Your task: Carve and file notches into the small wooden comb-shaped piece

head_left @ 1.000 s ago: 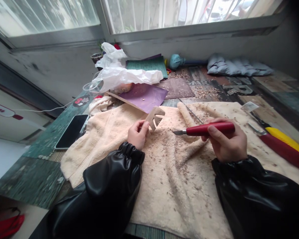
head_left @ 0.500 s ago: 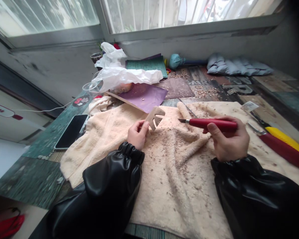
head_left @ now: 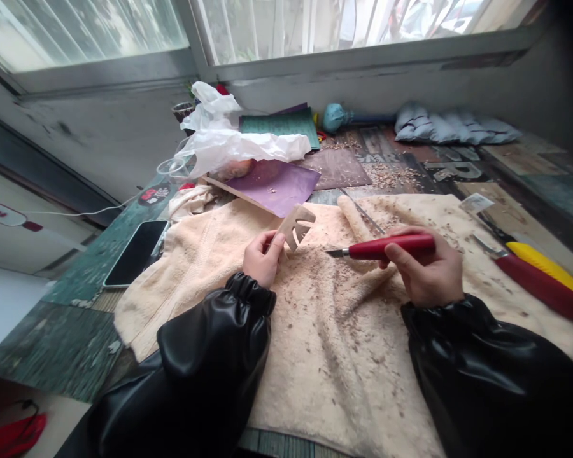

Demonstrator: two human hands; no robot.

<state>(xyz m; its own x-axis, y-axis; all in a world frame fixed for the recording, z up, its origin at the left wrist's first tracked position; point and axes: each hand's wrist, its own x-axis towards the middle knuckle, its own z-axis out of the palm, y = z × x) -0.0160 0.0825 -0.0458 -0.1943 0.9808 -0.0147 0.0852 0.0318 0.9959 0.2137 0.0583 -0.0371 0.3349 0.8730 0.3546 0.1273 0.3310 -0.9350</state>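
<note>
Between thumb and fingers, my left hand grips a flat piece of carved wood with comb-like teeth pointing right and down. My right hand is closed around the red handle of a carving knife. The knife's short blade points left, a small gap away from the wooden piece. Beneath both hands spreads a cream towel, creased and sprinkled with wood shavings.
A phone lies to the left. On the right are a red-handled tool and a yellow-handled tool. Farther back are a purple sheet, a white plastic bag, wood chips and a grey padded bundle.
My right hand has moved left and slightly down, bringing the knife blade nearer the wooden piece. My left hand has stayed almost still with the wood in it.
</note>
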